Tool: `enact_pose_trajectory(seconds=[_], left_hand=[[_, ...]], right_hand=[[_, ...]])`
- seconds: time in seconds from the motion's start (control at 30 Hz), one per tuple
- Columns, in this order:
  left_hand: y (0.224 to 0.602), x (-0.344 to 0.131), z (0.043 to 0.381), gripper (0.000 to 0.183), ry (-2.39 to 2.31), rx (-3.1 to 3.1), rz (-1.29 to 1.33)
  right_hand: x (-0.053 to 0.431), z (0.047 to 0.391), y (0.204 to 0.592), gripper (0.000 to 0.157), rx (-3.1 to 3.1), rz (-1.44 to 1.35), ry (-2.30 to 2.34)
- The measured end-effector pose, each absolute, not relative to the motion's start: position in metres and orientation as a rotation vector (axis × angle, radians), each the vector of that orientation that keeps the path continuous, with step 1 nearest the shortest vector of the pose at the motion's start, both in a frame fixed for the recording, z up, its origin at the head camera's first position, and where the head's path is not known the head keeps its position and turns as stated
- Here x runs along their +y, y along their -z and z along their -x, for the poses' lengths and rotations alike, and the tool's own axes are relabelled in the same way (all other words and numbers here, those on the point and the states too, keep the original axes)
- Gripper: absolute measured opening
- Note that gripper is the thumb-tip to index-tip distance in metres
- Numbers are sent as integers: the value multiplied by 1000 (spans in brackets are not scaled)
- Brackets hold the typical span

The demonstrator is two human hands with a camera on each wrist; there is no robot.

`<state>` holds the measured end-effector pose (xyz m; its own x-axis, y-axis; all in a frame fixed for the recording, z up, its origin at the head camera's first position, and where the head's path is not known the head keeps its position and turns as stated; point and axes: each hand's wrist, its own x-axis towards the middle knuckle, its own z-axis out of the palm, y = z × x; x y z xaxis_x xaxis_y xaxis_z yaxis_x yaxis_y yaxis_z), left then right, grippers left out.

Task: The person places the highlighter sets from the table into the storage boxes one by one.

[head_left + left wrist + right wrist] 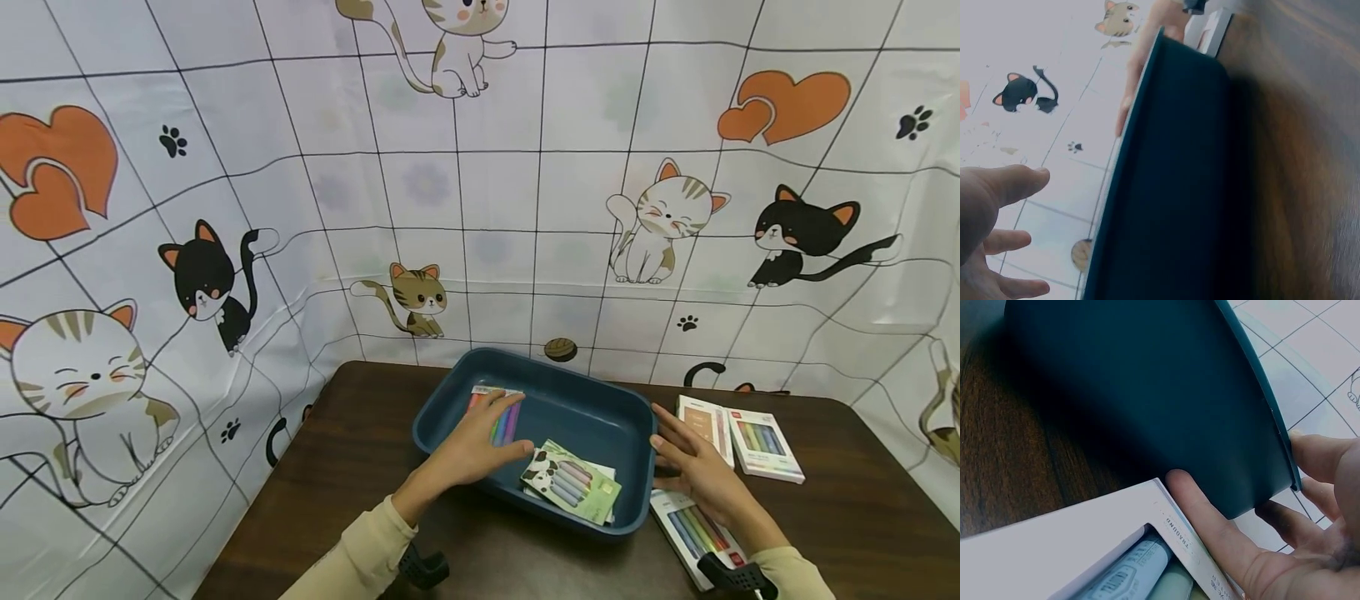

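Note:
A dark blue plastic bin (pixel 555 392) stands on the table. Over its left part hovers my left hand (pixel 480 442), fingers spread and straight, holding nothing; the left wrist view has this hand (pixel 991 231) above the rim. My right hand (pixel 697 467) is at the bin's right end, with extended fingertips at the rim and outer wall (pixel 1147 394). Inside the bin, a pack of colored markers (pixel 507 427) is partly hidden by the left hand. A green pack with a panda picture (pixel 573 483) lies over a whitish pack near the front right.
Under my right forearm lies a white marker box (pixel 693 533), close to the bin. Two more white boxes are at the back right: one with an orange-brown panel (pixel 705 421), one with colored markers (pixel 765 446). A cat-print curtain (pixel 495 192) hangs behind the dark wooden table (pixel 300 500).

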<state>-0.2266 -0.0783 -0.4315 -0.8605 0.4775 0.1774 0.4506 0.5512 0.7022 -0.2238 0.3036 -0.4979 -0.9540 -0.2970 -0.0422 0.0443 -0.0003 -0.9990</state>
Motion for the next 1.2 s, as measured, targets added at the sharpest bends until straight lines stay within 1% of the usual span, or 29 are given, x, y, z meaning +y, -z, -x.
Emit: enact_pose_trajectory(seconds=[0.33, 0.53, 0.87, 1.07, 1.2], left_hand=[[432, -102, 235, 67, -1233, 2824, -754], [435, -123, 240, 67, -1233, 2877, -738], [428, -170, 255, 66, -1303, 2956, -482], [431, -186, 259, 69, -1337, 2925, -415], [434, -193, 259, 74, -1407, 2847, -302]], right_hand=[[306, 223, 504, 70, 2023, 195, 2061], [305, 222, 506, 71, 2031, 203, 2058], [305, 221, 507, 71, 2025, 227, 2055], [306, 225, 504, 69, 2027, 256, 2060], [305, 224, 502, 69, 2025, 267, 2058]])
